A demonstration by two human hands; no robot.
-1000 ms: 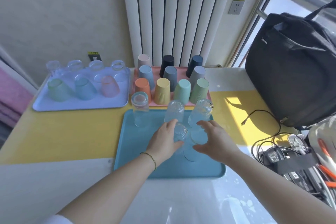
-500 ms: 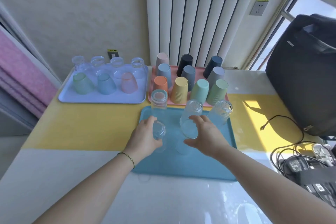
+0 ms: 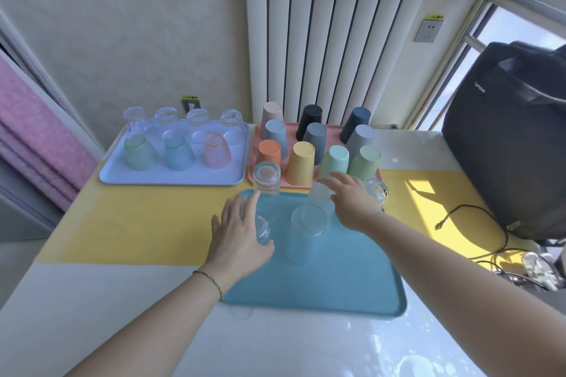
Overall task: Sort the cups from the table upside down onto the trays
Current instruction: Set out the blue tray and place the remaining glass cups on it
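Observation:
A blue tray [image 3: 337,291] lies in front of me with several clear glasses upside down on it. One glass [image 3: 307,231] stands free in the tray's middle, another [image 3: 266,178] at its back left corner. My left hand [image 3: 235,234] rests on the tray's left edge with fingers spread, and a small clear glass [image 3: 263,231] touches its thumb side. My right hand [image 3: 352,205] reaches over the back of the tray, fingers apart, lying on a ribbed glass [image 3: 318,197]. Behind that hand a further glass [image 3: 376,190] shows.
A pink tray [image 3: 379,176] of coloured cups, all upside down, stands behind the blue one. A lilac tray [image 3: 171,180] with tinted and clear glasses is at the back left. A black bag [image 3: 508,138] and cables [image 3: 471,223] crowd the right side.
My right hand let go of the glass now standing in the tray's middle and moved back to the ribbed glass. My left hand's fingers opened beside the small glass.

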